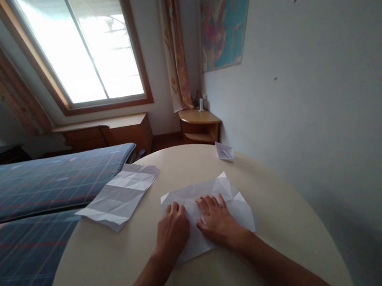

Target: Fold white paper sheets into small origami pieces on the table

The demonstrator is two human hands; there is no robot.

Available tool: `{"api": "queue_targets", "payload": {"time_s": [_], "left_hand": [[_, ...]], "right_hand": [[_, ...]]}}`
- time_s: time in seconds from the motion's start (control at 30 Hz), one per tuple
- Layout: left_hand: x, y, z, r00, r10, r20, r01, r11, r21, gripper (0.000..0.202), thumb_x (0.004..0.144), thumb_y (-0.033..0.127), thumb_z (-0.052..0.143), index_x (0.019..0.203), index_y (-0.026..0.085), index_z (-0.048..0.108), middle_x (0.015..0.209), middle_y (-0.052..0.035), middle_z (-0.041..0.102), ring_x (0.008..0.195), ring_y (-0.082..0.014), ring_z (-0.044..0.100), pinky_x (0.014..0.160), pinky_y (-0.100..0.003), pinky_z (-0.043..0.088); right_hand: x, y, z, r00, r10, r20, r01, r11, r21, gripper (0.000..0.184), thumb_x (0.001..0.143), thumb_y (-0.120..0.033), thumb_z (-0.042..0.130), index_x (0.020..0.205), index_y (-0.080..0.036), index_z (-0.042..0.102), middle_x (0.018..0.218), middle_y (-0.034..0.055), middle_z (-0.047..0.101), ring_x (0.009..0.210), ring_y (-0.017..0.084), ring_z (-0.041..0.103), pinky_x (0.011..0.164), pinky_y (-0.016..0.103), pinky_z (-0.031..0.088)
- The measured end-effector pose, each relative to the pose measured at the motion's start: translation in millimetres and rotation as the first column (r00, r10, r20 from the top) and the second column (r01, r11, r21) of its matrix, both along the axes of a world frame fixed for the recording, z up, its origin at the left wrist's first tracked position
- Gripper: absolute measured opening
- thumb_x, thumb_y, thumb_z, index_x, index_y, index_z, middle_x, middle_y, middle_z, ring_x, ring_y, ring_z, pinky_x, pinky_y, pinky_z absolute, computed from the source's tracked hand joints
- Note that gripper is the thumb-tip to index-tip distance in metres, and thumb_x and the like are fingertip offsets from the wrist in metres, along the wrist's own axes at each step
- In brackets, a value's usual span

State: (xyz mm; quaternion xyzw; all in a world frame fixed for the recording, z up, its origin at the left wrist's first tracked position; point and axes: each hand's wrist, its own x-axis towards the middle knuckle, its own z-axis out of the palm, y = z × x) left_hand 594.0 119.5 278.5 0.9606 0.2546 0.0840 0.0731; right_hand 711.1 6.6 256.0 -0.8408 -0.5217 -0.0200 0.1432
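A creased white sheet of paper lies on the round table in front of me, its far corners sticking up a little. On its left part rests my left hand, closed, with the fingers curled together and pressed on the paper. What is under those fingertips is hidden. My right hand is open on the middle of the same sheet, fingers spread and pressing down, thumb pointing left. A gap of bare paper shows between the two hands.
Creased papers overlap the left edge of the round cream table. A small folded paper stands near the far edge. A plaid-covered bed borders the left, a white wall the right. Behind is a corner shelf.
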Motion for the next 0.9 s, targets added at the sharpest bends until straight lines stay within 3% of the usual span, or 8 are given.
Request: {"api": "queue_targets", "payload": {"time_s": [0.07, 0.17, 0.3, 0.4, 0.6, 0.67, 0.8, 0.9], "left_hand": [[6.6, 4.2, -7.1, 0.996, -0.044, 0.082, 0.044, 0.999, 0.003, 0.029, 0.084, 0.008, 0.044, 0.107, 0.016, 0.061, 0.129, -0.0142, 0.058, 0.122, -0.0254, 0.053, 0.105, -0.041, 0.041], [13.5, 10.3, -20.3, 0.985, -0.095, 0.143, 0.103, 0.993, -0.050, 0.040, 0.088, 0.010, 0.040, 0.126, 0.015, 0.054, 0.146, -0.0131, 0.048, 0.138, -0.0229, 0.040, 0.116, -0.041, 0.030], [14.1, 15.3, -30.0, 0.994, -0.052, 0.101, 0.057, 0.997, -0.050, 0.050, 0.094, 0.027, 0.040, 0.144, 0.021, 0.042, 0.156, -0.0089, 0.036, 0.147, -0.0304, 0.025, 0.119, -0.051, 0.020], [11.8, 16.5, -28.3, 0.998, -0.013, 0.068, 0.015, 0.999, -0.033, 0.052, 0.095, 0.038, 0.042, 0.145, 0.027, 0.042, 0.158, -0.0072, 0.033, 0.147, -0.0351, 0.021, 0.119, -0.054, 0.019], [9.4, 16.2, -21.8, 0.999, -0.012, 0.030, 0.012, 1.000, -0.024, 0.057, 0.093, 0.043, 0.044, 0.148, 0.028, 0.039, 0.159, -0.0085, 0.030, 0.147, -0.0363, 0.021, 0.119, -0.053, 0.018], [9.2, 15.9, -22.2, 0.999, -0.011, 0.036, 0.012, 1.000, -0.026, 0.057, 0.094, 0.044, 0.044, 0.148, 0.029, 0.039, 0.159, -0.0078, 0.031, 0.147, -0.0359, 0.020, 0.119, -0.053, 0.018], [9.7, 16.3, -26.5, 0.998, -0.009, 0.056, 0.009, 1.000, -0.011, 0.054, 0.096, 0.043, 0.041, 0.148, 0.030, 0.039, 0.158, -0.0062, 0.032, 0.147, -0.0344, 0.022, 0.119, -0.052, 0.018], [9.9, 18.5, -29.8, 0.999, -0.014, 0.052, 0.013, 1.000, 0.021, 0.052, 0.097, 0.041, 0.039, 0.148, 0.030, 0.039, 0.158, -0.0058, 0.032, 0.147, -0.0333, 0.023, 0.119, -0.052, 0.020]], "right_hand": [[-2.0, 5.6, 0.8, 0.999, 0.014, 0.037, -0.016, 0.999, 0.047, 0.044, 0.091, -0.024, 0.046, 0.134, -0.016, 0.052, 0.135, 0.0165, 0.055, 0.130, 0.029, 0.044, 0.118, 0.053, 0.016], [-0.6, 14.5, 0.6, 0.997, 0.076, 0.020, -0.077, 0.995, 0.066, 0.046, 0.091, -0.019, 0.044, 0.136, -0.014, 0.050, 0.139, 0.0145, 0.053, 0.133, 0.025, 0.042, 0.118, 0.046, 0.020], [14.5, 19.7, -2.7, 0.993, 0.101, -0.055, -0.100, 0.995, 0.014, 0.051, 0.096, -0.033, 0.042, 0.145, -0.018, 0.043, 0.155, 0.0093, 0.036, 0.145, 0.024, 0.027, 0.119, 0.044, 0.017], [39.7, 15.9, -5.3, 0.997, -0.024, -0.067, 0.021, 0.999, -0.040, 0.059, 0.098, -0.047, 0.036, 0.149, -0.020, 0.037, 0.158, 0.0088, 0.032, 0.147, 0.026, 0.022, 0.119, 0.046, 0.015], [87.1, -2.3, -2.0, 0.959, -0.283, -0.008, 0.282, 0.957, -0.062, 0.065, 0.097, -0.045, 0.036, 0.149, -0.006, 0.036, 0.156, 0.0149, 0.032, 0.146, 0.028, 0.025, 0.119, 0.042, 0.018], [83.1, -5.4, 3.6, 0.960, -0.277, 0.033, 0.278, 0.960, -0.022, 0.062, 0.097, -0.040, 0.036, 0.146, -0.002, 0.039, 0.155, 0.0171, 0.034, 0.146, 0.028, 0.024, 0.119, 0.042, 0.015], [42.8, 0.6, 10.5, 0.996, -0.086, 0.023, 0.083, 0.992, 0.091, 0.061, 0.099, -0.040, 0.033, 0.147, -0.004, 0.039, 0.156, 0.0142, 0.033, 0.147, 0.025, 0.020, 0.120, 0.040, 0.013], [12.0, 8.9, 4.6, 0.995, 0.066, -0.074, -0.063, 0.997, 0.045, 0.060, 0.099, -0.043, 0.030, 0.149, -0.009, 0.037, 0.157, 0.0103, 0.031, 0.147, 0.025, 0.021, 0.120, 0.040, 0.016]]}}
